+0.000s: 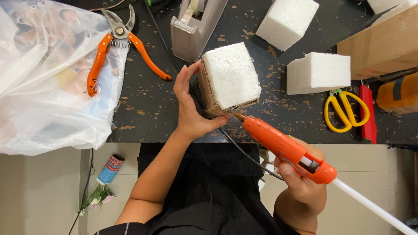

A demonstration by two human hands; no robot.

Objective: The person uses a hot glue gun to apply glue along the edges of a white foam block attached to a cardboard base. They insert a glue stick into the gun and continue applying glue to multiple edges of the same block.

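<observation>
My left hand [190, 105] grips a white foam block [232, 74] wrapped on its sides with brown cardboard [208, 92], holding it tilted on the dark worktable [148, 109]. My right hand [302, 182] holds an orange glue gun [285, 148] by its handle. The gun's metal nozzle touches the lower cardboard edge of the block, just beside my left thumb. A white glue stick [370, 206] juts from the back of the gun toward the lower right. The gun's black cord [244, 152] runs across my lap.
Orange-handled pruning shears [115, 43] lie on a plastic bag [43, 87] at left. A grey tape dispenser [193, 26] stands behind the block. Two bare foam blocks [318, 72] [287, 19], yellow scissors [346, 111], a red cutter [368, 115] and a cardboard box [383, 43] sit right.
</observation>
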